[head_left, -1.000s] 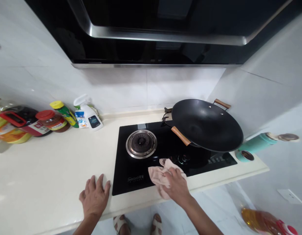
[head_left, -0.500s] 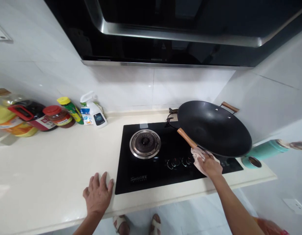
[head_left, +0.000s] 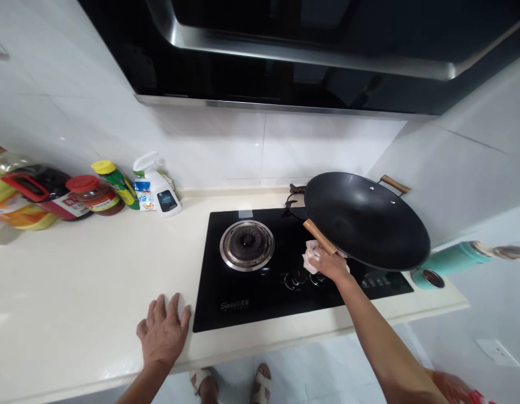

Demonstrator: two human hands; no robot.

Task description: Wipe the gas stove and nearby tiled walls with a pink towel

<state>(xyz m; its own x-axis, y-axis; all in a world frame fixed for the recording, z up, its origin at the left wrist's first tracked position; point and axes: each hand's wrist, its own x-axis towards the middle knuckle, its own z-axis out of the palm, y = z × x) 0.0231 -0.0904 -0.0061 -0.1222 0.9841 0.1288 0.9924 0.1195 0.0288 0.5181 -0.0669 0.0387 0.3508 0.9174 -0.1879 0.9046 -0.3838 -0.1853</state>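
My right hand (head_left: pixel 331 264) presses a crumpled pale cloth (head_left: pixel 311 259) onto the black glass gas stove (head_left: pixel 243 311), just below the wok's wooden handle (head_left: pixel 319 237) and close to the control knobs (head_left: pixel 297 279). Some of the fingers are hidden. The large black wok (head_left: pixel 365 221) rests tilted over the stove's right side. My left hand (head_left: pixel 164 331) lies on the pale countertop (head_left: pixel 95 280) with its fingers spread, holding nothing, beside the stove's left edge. An uncovered burner (head_left: pixel 247 245) with a steel ring sits on the left half of the stove.
A white spray bottle (head_left: pixel 164 193), a red-lidded jar (head_left: pixel 95 196) and several other bottles line the wall at left. A turquoise flask (head_left: pixel 456 257) and its cup (head_left: pixel 428 279) stand right of the wok. The range hood (head_left: pixel 264 104) hangs low above.
My right hand has slid left with the cloth across the stove, below the wok handle. My left hand stays flat on the counter. The view has shifted slightly.
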